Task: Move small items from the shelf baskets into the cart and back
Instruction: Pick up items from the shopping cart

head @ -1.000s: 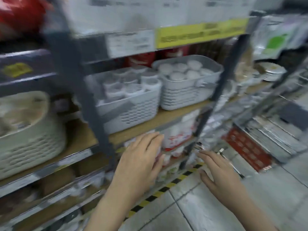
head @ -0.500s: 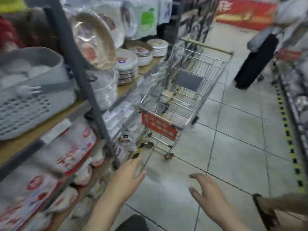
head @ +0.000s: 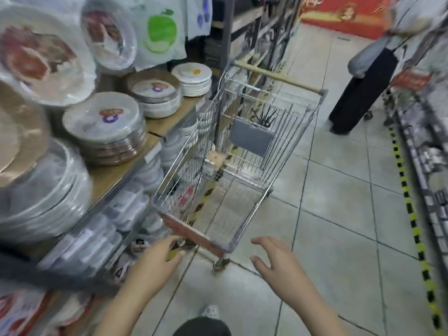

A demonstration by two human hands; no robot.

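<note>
Closer now to the cart (head: 232, 151), with both hands (head: 157, 259) (head: 276, 260) wide and holding nothing; risk of shoving the wheeled cart away by reaching carelessly.

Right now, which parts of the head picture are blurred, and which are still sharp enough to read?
Head view: the plate stacks at left are smeared by motion; the cart and both hands, left and right, are softly blurred; the floor tiles are clearest; wide-angle bending curves the edges.
</note>
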